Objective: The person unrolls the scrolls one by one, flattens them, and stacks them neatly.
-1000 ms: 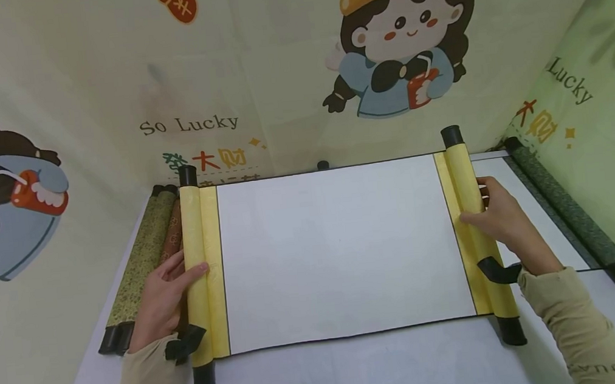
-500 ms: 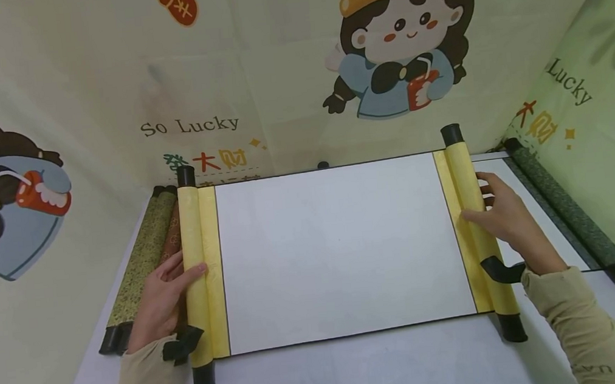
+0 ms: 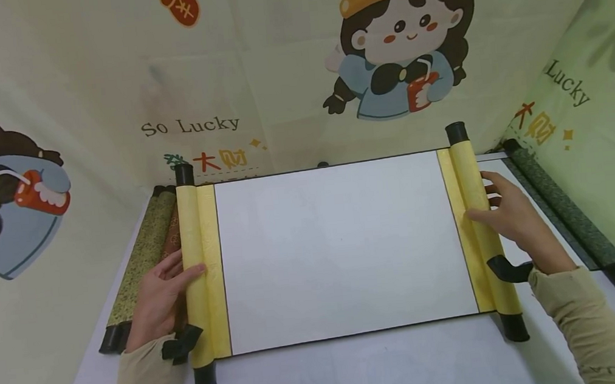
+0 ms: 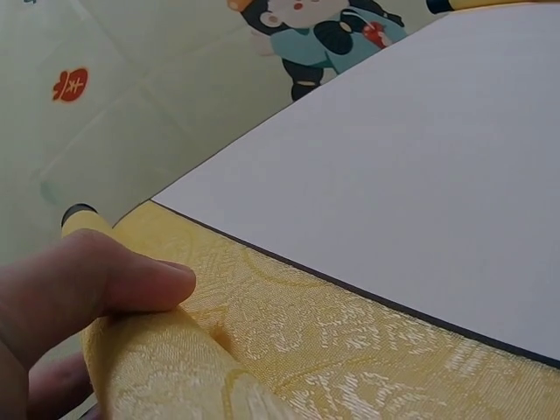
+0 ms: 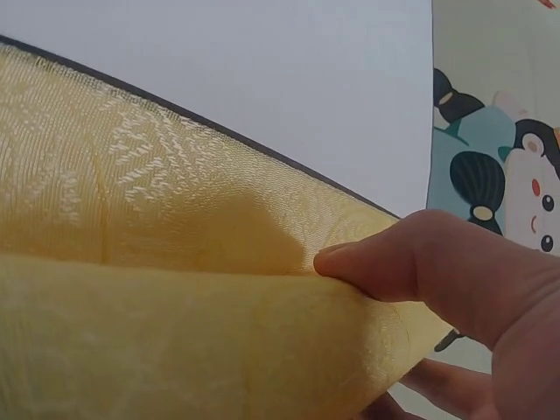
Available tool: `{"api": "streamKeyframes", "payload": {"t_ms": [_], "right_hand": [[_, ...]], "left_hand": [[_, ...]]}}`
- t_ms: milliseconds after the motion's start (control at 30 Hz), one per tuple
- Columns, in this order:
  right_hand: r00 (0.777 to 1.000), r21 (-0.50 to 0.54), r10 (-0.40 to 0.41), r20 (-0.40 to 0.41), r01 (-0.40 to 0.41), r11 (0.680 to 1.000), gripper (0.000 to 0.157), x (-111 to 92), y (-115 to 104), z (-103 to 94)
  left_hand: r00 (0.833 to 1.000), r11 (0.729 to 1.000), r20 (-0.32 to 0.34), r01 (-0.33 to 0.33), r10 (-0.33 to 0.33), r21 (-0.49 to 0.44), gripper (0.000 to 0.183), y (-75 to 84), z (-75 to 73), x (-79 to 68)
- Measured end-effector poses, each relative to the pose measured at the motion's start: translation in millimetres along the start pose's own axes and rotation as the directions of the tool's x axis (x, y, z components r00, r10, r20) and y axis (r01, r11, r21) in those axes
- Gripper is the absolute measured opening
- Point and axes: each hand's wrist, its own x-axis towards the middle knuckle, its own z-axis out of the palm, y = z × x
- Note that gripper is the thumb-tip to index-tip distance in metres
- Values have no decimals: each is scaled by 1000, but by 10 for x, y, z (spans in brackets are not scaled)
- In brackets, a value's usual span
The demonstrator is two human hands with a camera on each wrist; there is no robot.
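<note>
A hanging scroll (image 3: 340,250) with a blank white sheet and yellow brocade ends stretches between both hands. My left hand (image 3: 157,296) grips its left yellow roll, thumb over the front and fingers behind. In the left wrist view the left thumb (image 4: 144,284) presses on the patterned brocade (image 4: 306,324). My right hand (image 3: 515,213) holds the right yellow roll (image 3: 478,201) the same way. The right thumb (image 5: 376,262) lies on top of that roll in the right wrist view, its other fingers partly hidden beneath. Black knobs cap the ends of both rolls.
A green-gold rolled scroll (image 3: 140,261) and a reddish-brown one (image 3: 173,234) lie at the left. Behind the right hand, a dark green roll (image 3: 573,211) with white paper lies along the table's right side. Cartoon-printed cloth (image 3: 286,78) stands behind the white table (image 3: 346,378).
My right hand and the right roll have shifted slightly to the right. The sheet's lower edge is straighter than a second ago. My left hand has barely moved.
</note>
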Motion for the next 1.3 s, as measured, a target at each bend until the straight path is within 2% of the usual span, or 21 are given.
{"api": "streamKeyframes", "payload": {"t_ms": [200,433,600,767,1033,1300], "right_hand": [[1000,-13,-16,4,17,1000,84,-16,8,-43],[1000,-16,1,6,0,1000,84,-14,44,-103],[1000,-31,-31,2,31,999,84,-23,69,-147],[1000,-43,-23,2,24,999,84,-24,83,-186],[1000,-60,-5,-9,5,998,87,-4,131,-277],[999,-93,0,-44,-4,996,87,34,229,-371]], "left_hand": [[1000,1000,-6,-19,20,16,86,-6,16,2],[999,998,31,-32,34,-52,83,-9,56,-20],[999,999,29,-41,41,-27,83,9,88,-54],[999,999,16,-48,48,-4,82,29,133,-68],[996,995,53,-68,72,-74,76,72,214,-64],[989,993,92,-111,113,-32,73,86,352,-37]]}}
